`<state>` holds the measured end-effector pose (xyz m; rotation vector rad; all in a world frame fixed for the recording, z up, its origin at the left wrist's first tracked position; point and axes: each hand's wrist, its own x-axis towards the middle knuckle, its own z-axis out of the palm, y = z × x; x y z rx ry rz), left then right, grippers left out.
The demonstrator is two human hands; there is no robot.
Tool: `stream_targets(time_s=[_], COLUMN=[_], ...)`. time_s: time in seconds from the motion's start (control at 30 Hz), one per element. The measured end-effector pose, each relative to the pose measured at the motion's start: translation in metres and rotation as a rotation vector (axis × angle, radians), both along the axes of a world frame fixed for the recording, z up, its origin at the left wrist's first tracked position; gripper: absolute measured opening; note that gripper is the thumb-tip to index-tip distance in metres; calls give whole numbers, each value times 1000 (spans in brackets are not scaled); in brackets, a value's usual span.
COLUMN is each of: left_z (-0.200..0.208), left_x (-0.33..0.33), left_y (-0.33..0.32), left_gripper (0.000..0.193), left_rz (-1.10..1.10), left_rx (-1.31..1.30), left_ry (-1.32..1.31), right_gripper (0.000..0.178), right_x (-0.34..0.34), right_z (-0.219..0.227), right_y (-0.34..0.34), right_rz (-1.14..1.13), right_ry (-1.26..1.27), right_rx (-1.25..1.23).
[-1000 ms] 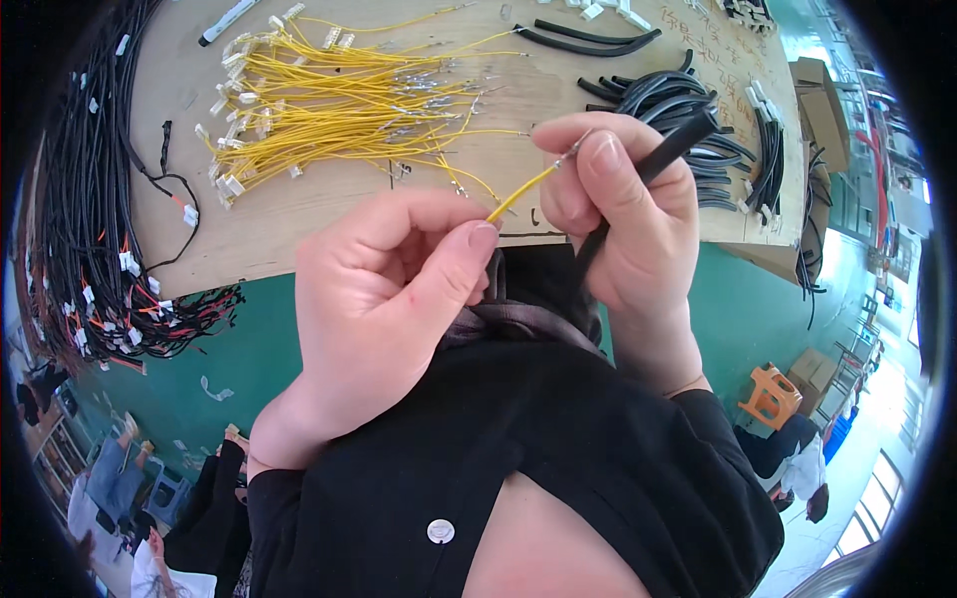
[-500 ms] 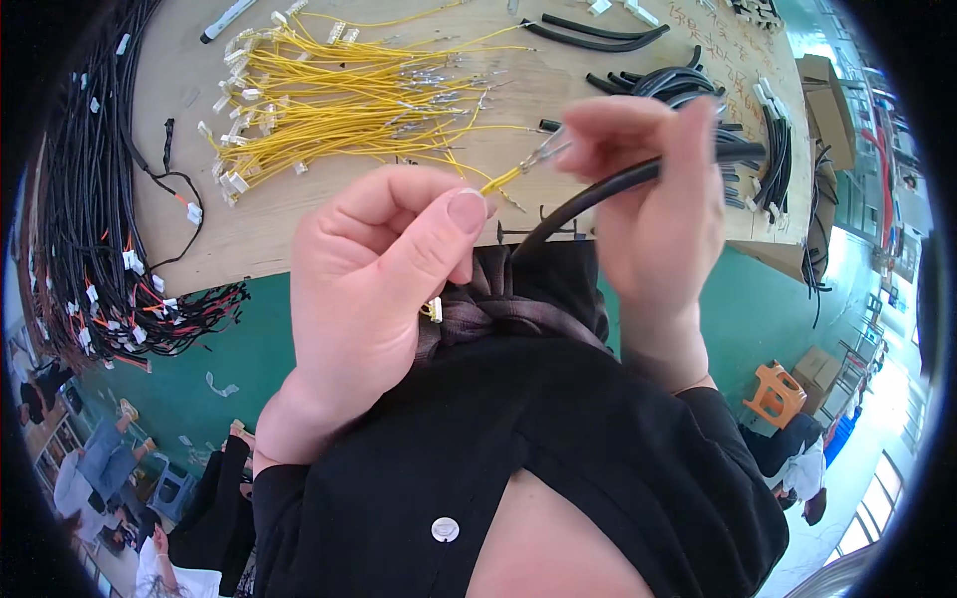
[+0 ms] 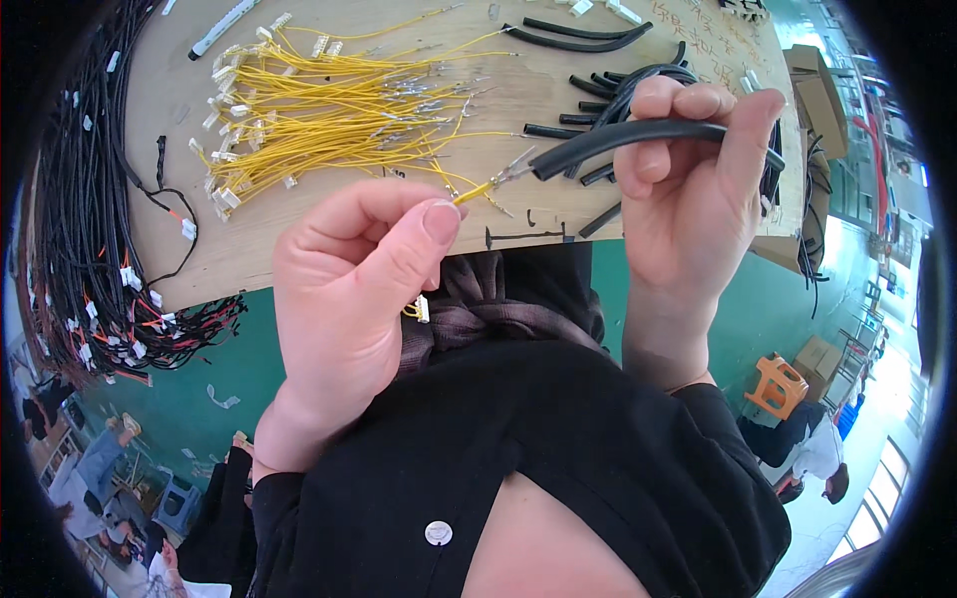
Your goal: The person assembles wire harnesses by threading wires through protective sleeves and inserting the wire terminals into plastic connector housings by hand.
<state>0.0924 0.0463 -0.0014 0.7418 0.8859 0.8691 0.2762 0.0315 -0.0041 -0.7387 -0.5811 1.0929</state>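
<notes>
Between thumb and fingers, my left hand (image 3: 364,269) pinches a few yellow wires (image 3: 476,192) close to their silver crimped ends. A white connector (image 3: 423,308) on those wires hangs below the palm. My right hand (image 3: 698,189) is closed on a length of black tubing (image 3: 618,143). One end of the tubing points left and lies right by the metal wire tips; I cannot tell whether the tips are inside it. Beyond my hands, a bundle of yellow wires with white connectors (image 3: 329,110) is spread over the wooden table (image 3: 558,70).
More black tubes (image 3: 588,38) lie at the table's far side, and a pile of them (image 3: 643,95) sits behind my right hand. Black cable harnesses (image 3: 90,199) hang over the left edge. A marker (image 3: 221,30) lies far left. An orange stool (image 3: 776,387) stands on the green floor.
My right hand has swung the black tubing around so its end faces the wire tips, gripping it farther right. My left hand has shifted slightly left and down with the yellow wires.
</notes>
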Motion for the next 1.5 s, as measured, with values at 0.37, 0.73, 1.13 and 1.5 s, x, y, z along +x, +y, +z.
stream_targets(time_s=[0.37, 0.73, 1.13, 1.5], left_z=[-1, -1, 2, 0], left_x=[3, 4, 3, 5], left_y=[-6, -7, -5, -4], left_gripper=[8, 11, 8, 3], left_rz=[-18, -8, -62, -87], left_rx=[131, 183, 83, 151], left_ry=[82, 162, 132, 222], right_gripper=[49, 50, 26, 8], right_x=[-5, -6, -6, -17], right_z=[2, 3, 14, 10], right_y=[-1, -3, -3, -5], right_rz=[-81, -122, 73, 156], right_ry=[-8, 21, -460, -520], right_rx=[-71, -66, -120, -86])
